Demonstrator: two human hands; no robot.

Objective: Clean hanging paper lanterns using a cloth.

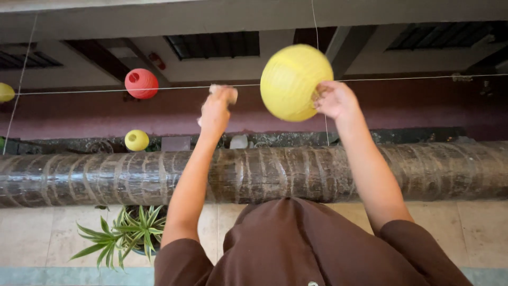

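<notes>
While both arms are reaching up, the right hand [334, 99] is pinching a yellow lantern [295, 82] just beside the string [132, 89]; the left hand [217, 108], apart, is closing around a pale cloth [225, 91]; beyond, a red lantern [141, 83] is hanging.

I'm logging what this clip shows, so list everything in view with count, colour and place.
Big lantern: 1, yellow, round paper, top centre, held at the string.
String: 1 horizontal line, pale, across the upper frame; thinner lines cross it.
Red lantern: 1, on the string, upper left.
Small lantern: 1, yellow, left, below the red one.
Edge lantern: 1, yellow, cut off at the left edge.
Trunk: 1, dark brown, ringed, across the middle.
Plant: 1, green, spiky leaves, lower left.
Shirt: 1, brown, bottom centre.
Left hand: raised, closed on something pale at the string.
Right hand: raised, gripping the big lantern's side.
</notes>
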